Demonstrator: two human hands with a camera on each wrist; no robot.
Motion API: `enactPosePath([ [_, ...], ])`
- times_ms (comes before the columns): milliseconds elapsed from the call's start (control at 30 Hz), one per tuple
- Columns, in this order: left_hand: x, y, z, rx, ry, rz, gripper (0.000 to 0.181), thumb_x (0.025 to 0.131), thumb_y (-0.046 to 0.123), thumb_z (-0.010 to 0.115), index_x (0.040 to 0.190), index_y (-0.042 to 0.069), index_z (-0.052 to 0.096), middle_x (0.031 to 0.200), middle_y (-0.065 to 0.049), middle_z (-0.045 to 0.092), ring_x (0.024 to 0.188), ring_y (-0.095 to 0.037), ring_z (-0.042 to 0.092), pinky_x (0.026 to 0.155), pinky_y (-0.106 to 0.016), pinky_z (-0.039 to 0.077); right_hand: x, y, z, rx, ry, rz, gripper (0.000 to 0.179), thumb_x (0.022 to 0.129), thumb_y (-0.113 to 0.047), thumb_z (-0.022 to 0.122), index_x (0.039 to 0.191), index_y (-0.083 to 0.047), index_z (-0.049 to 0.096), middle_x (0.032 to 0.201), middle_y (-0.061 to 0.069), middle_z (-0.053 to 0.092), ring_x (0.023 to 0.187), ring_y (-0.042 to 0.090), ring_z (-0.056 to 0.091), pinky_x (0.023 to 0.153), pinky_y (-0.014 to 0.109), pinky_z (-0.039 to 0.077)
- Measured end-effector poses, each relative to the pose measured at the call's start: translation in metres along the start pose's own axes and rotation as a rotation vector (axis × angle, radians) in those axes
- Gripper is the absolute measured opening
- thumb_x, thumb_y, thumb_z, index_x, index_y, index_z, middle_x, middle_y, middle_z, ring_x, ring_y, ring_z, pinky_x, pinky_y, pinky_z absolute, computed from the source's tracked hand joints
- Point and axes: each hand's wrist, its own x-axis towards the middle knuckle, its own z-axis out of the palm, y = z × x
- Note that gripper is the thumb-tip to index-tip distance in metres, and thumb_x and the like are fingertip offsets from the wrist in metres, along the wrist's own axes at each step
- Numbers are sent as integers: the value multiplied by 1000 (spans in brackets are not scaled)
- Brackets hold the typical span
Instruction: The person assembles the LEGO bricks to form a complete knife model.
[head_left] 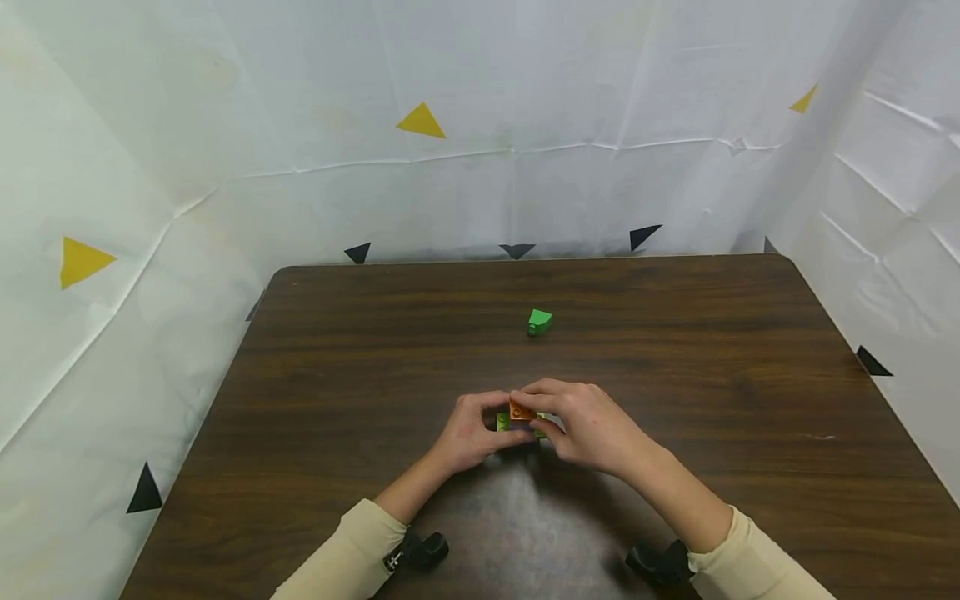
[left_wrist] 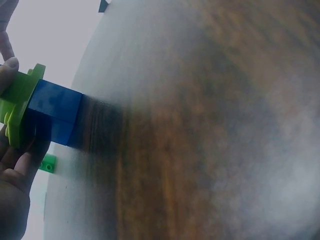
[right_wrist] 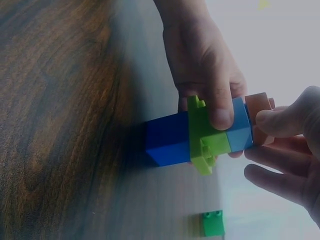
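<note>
A small stack of toy building bricks stands at the front middle of the table. In the right wrist view it runs from a dark blue block (right_wrist: 167,141) at the base, through a lime green winged piece (right_wrist: 198,131) and a light blue brick (right_wrist: 240,131), to an orange brick (right_wrist: 257,106) on top. My left hand (head_left: 467,435) grips the stack around the lime piece and light blue brick, thumb on the near side. Between thumb and fingers, my right hand (head_left: 594,423) pinches the orange brick, which sits right at the light blue one.
A bright green brick (head_left: 539,322) with a curved side lies on the dark wooden table (head_left: 375,333), beyond the hands. White sheeting (head_left: 525,200) with yellow and black triangles surrounds the table's back and sides. Black wrist devices (head_left: 423,552) sit at both sleeves.
</note>
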Motion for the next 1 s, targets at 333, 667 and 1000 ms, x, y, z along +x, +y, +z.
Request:
enactPosePath([
  [333, -1, 27, -2, -20, -4, -26, 32, 79, 2, 81, 110, 4, 71, 105, -7, 71, 92, -16, 67, 78, -32, 56, -1, 0, 2, -43, 38, -28, 41, 82, -3, 78, 122, -9, 70, 115, -2, 66, 73, 6, 61, 62, 24, 50],
  [667, -2, 37, -2, -12, 1, -14, 31, 80, 2, 81, 110, 4, 71, 105, -8, 71, 93, -17, 67, 79, -33, 56, -3, -1, 6, -66, 66, -54, 41, 82, -1, 78, 122, -6, 70, 112, 0, 66, 66, 5, 59, 58, 20, 49],
  [1000, -2, 38, -2, -17, -5, -29, 32, 80, 2, 81, 110, 4, 71, 106, -7, 71, 94, -19, 67, 79, -35, 56, -5, -2, 6, -95, 70, -44, 41, 82, 0, 77, 122, -7, 70, 112, 0, 65, 65, 6, 58, 57, 19, 48],
])
